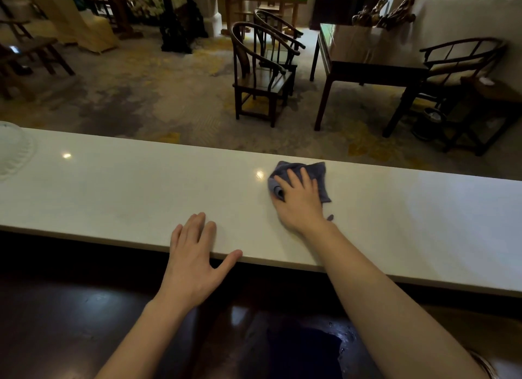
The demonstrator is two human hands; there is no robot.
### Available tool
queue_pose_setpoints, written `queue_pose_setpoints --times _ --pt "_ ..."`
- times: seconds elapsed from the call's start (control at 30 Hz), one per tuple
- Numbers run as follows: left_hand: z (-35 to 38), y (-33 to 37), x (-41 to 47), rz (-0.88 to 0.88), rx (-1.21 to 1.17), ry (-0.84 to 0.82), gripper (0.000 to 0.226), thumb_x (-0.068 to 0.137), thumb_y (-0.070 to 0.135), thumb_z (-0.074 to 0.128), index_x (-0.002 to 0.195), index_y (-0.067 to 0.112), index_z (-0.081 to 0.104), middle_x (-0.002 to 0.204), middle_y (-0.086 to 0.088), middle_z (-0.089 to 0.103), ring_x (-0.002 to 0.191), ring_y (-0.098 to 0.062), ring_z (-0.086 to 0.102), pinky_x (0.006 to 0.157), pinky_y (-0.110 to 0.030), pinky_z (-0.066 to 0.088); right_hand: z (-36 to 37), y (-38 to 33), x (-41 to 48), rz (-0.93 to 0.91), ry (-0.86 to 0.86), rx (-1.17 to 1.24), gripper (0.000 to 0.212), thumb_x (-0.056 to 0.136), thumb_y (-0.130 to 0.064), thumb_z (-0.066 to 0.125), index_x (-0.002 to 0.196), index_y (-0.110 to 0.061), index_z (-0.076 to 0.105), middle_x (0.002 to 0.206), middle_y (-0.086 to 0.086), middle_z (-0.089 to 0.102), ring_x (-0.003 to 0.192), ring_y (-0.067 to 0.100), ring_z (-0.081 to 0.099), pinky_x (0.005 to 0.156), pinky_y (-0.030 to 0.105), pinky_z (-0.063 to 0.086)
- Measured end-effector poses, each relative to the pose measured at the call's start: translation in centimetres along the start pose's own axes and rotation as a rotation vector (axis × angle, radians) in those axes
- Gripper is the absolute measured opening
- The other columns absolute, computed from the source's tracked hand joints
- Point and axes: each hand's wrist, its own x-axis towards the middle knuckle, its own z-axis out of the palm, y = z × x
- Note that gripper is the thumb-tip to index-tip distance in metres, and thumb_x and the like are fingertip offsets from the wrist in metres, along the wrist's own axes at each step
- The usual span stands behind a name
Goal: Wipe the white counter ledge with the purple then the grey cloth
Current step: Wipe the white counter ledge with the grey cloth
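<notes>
The white counter ledge (113, 192) runs across the view from left to right. A crumpled purple cloth (317, 172) lies on it, right of centre. My right hand (299, 200) presses flat on the cloth, fingers spread over it and the thumb tucked into a fold. My left hand (195, 254) rests open on the ledge's near edge, fingers on top and thumb along the rim, holding nothing. No grey cloth is in view.
A white ribbed dish (12, 152) sits at the ledge's far left. Below the ledge lies a dark glossy lower counter (70, 322). Beyond the ledge are wooden chairs (260, 76), a dark table (367, 59) and carpeted floor.
</notes>
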Motion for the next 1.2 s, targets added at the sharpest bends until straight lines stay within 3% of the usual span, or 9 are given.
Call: queue_pose_setpoints --times 0.33,0.5,0.67,0.77,0.87,1.0,1.1,1.2 --pt "-0.2 0.3 0.1 0.011 0.031 0.022 0.08 0.083 0.072 0.045 0.129 0.007 0.052 0.15 -0.02 0.042 0.143 -0.034 0.033 0.118 -0.051 0.021 2.9 -6.2 -1.6 -0.41 -0.075 0.121 0.053 0.101 -0.045 0.044 0.152 -0.031 0.04 0.167 0.001 0.027 0.156 0.025 0.004 0.126 0.046 -0.002" --pt "-0.3 0.2 0.1 0.024 0.024 0.029 0.084 0.083 0.071 0.043 0.139 0.008 0.047 0.15 -0.018 0.042 0.144 -0.031 0.033 0.119 -0.05 0.019 2.3 -6.7 -3.2 -0.439 -0.15 0.286 0.049 0.102 -0.041 0.048 0.149 -0.029 0.045 0.164 -0.002 0.033 0.156 0.019 0.009 0.126 0.041 0.001" --pt "-0.9 0.3 0.3 0.0 -0.053 0.017 0.079 0.081 0.07 0.047 0.128 0.007 0.053 0.15 -0.016 0.041 0.141 -0.031 0.034 0.119 -0.047 0.02 -0.2 -7.1 -4.0 -0.312 -0.152 0.478 0.044 0.104 -0.034 0.048 0.147 -0.023 0.049 0.158 0.002 0.044 0.152 0.02 0.023 0.126 0.05 0.01" --pt "-1.8 0.2 0.6 -0.088 -0.306 0.049 0.072 0.082 0.061 0.062 0.133 0.012 0.052 0.145 -0.007 0.047 0.134 -0.024 0.044 0.111 -0.037 0.034 -1.9 -6.9 -5.1 -0.301 -0.05 0.584 0.03 0.103 -0.036 0.047 0.13 -0.034 0.06 0.132 -0.002 0.064 0.125 0.02 0.055 0.107 0.041 0.043" --pt "-3.1 0.8 1.5 -0.25 -0.683 0.112 0.072 0.08 0.056 0.07 0.139 0.023 0.045 0.137 0.009 0.048 0.125 -0.008 0.047 0.096 -0.022 0.038 -3.7 -6.6 -5.9 -0.196 -0.068 0.745 0.023 0.1 -0.044 0.048 0.117 -0.043 0.063 0.11 -0.009 0.069 0.102 0.013 0.065 0.088 0.032 0.051" --pt "-4.7 2.4 3.1 -0.27 -1.061 0.066 0.061 0.08 0.048 0.073 0.132 0.023 0.054 0.13 0.007 0.064 0.12 -0.007 0.058 0.099 -0.028 0.044 -5.6 -6.0 -7.3 -0.065 -0.161 1.163 0.023 0.096 -0.043 0.058 0.113 -0.035 0.073 0.112 -0.006 0.078 0.109 0.01 0.07 0.097 0.034 0.051" --pt "-5.8 3.8 3.1 -0.225 -1.349 -0.085 0.043 0.08 0.046 0.071 0.115 0.021 0.069 0.113 0.001 0.075 0.108 -0.013 0.068 0.08 -0.023 0.052 -6.9 -5.4 -8.9 -0.029 -0.337 1.455 0.022 0.096 -0.041 0.062 0.112 -0.032 0.075 0.119 0.0 0.076 0.115 0.017 0.07 0.094 0.034 0.055" --pt "-6.2 5.1 2.5 -0.226 -1.436 -0.056 0.034 0.078 0.043 0.073 0.098 0.016 0.075 0.101 -0.007 0.078 0.098 -0.022 0.073 0.07 -0.025 0.056 -7.4 -4.8 -10.2 0.005 -0.364 1.57 0.027 0.098 -0.04 0.06 0.117 -0.026 0.074 0.125 0.005 0.074 0.118 0.022 0.068 0.095 0.036 0.055"
